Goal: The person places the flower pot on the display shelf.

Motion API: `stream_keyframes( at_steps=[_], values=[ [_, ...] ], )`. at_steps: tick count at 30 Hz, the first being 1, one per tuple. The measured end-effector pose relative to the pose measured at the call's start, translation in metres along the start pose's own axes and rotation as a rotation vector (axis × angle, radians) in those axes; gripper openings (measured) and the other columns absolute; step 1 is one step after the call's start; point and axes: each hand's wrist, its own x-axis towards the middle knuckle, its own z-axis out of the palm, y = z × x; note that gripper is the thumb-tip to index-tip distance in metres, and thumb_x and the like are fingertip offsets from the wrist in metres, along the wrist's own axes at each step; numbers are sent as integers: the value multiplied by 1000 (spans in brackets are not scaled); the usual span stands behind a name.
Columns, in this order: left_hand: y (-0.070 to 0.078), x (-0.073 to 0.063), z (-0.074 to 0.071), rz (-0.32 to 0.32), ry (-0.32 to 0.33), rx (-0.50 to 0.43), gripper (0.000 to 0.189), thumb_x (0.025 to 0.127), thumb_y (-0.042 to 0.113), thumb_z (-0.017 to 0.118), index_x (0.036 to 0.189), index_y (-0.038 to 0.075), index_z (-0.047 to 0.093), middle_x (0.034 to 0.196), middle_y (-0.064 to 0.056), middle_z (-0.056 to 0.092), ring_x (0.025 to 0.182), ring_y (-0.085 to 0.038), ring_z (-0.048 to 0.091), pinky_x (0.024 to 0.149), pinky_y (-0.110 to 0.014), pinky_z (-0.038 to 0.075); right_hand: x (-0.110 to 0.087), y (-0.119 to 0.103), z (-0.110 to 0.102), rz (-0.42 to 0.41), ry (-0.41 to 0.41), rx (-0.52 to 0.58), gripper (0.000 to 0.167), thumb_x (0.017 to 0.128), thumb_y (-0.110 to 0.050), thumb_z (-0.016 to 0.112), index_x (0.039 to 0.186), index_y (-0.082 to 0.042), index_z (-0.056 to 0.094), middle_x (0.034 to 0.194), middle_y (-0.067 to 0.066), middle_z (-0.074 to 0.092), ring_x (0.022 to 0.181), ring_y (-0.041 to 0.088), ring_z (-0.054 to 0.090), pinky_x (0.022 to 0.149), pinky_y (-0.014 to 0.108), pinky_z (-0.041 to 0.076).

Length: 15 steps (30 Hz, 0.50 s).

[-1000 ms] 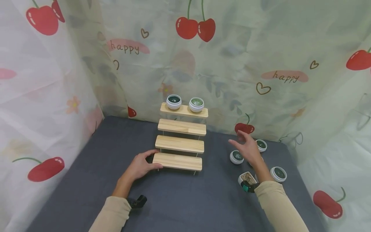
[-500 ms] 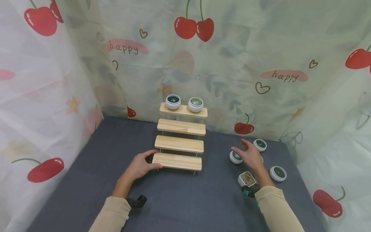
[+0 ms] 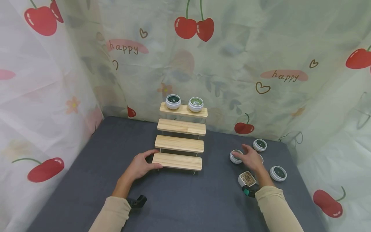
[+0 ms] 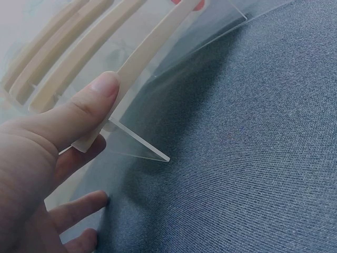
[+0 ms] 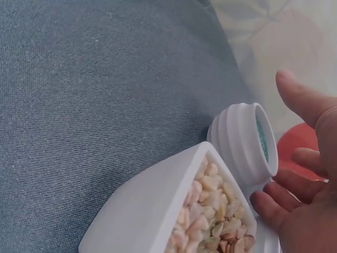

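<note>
A four-step wooden display stand (image 3: 180,145) with clear supports stands mid-table. My left hand (image 3: 142,165) grips the left end of its lowest board (image 4: 152,47), the thumb on one face and a finger behind. My right hand (image 3: 251,158) hovers at a ribbed round white pot (image 3: 233,158) with green contents, thumb and fingers spread apart. In the right wrist view the fingers are close to that pot's rim (image 5: 267,137); whether they touch it I cannot tell. A square white pot of pebbles (image 3: 247,178) is near the right wrist.
Two round white pots, one dark green inside (image 3: 173,102) and one lighter green (image 3: 195,104), sit on the top board. More round pots stand at right, one near the back edge (image 3: 260,145) and one farther right (image 3: 278,174). A printed curtain (image 3: 232,58) hangs behind the table.
My right hand has come down and slightly toward me, its fingers now beside the nearest round pot. The left hand keeps its grip on the stand, which has not moved.
</note>
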Motion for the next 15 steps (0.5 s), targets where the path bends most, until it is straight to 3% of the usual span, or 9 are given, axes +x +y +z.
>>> stream_keyframes(
  at_steps=[9, 15],
  values=[
    [0, 0, 0, -1, -5, 2, 82, 73, 58, 86, 144, 25, 59, 149, -13, 58, 134, -35, 52, 111, -58, 40, 0, -1, 4, -34, -28, -31, 90, 97, -39, 70, 157, 8, 23, 162, 32, 29, 150, 50, 29, 120, 59, 31],
    [0, 0, 0, 11, -2, 15, 83, 74, 58, 85, 144, 24, 59, 148, -15, 58, 131, -35, 53, 110, -59, 41, 5, 0, 7, -49, -39, -113, 85, 94, -36, 73, 154, 8, 32, 157, 35, 35, 145, 52, 35, 118, 62, 33]
  ],
)
